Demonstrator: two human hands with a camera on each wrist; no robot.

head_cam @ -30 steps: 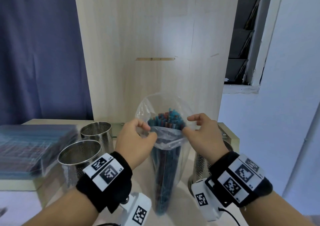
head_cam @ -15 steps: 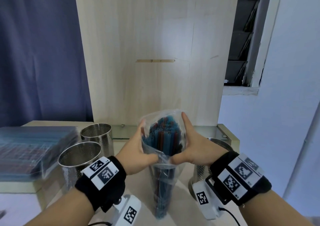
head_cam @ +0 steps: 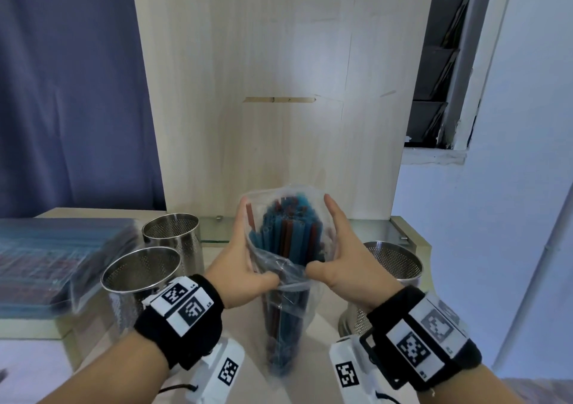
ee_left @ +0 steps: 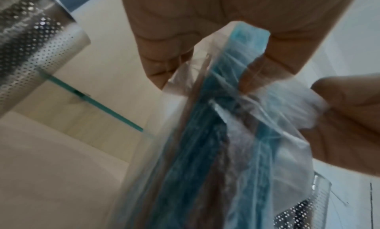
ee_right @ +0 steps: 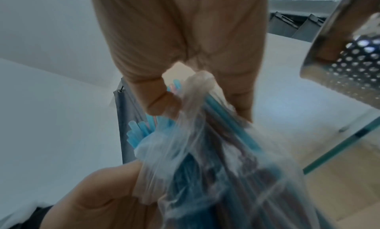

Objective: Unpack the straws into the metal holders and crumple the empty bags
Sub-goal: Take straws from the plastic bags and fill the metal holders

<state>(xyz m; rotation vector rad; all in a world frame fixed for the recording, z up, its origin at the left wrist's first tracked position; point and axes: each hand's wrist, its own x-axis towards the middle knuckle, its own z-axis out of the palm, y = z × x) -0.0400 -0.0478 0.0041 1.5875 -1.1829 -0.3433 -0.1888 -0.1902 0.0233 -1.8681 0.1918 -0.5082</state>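
A clear plastic bag [head_cam: 286,316] full of blue and dark red straws [head_cam: 285,233] stands upright at the middle of the table. My left hand [head_cam: 248,248] and right hand [head_cam: 328,242] grip its upper part from either side. The fingers run up along the bag's sides, and both thumbs pinch bunched plastic at the front. The straw tops show through the open mouth of the bag. In the left wrist view the bag [ee_left: 205,151] is blurred between my fingers [ee_left: 164,53] and thumb. In the right wrist view straw ends [ee_right: 139,131] poke above the gathered plastic.
Two perforated metal holders [head_cam: 141,271] [head_cam: 172,226] stand to the left of the bag, and a third metal holder [head_cam: 393,261] stands to the right. A stack of packed straw bags [head_cam: 55,257] lies at far left. A wooden board [head_cam: 279,93] rises behind the table.
My hands moved from pinching the bag's mouth to cupping its sides lower down. The plastic is now bunched under my thumbs and more of the straw tops show.
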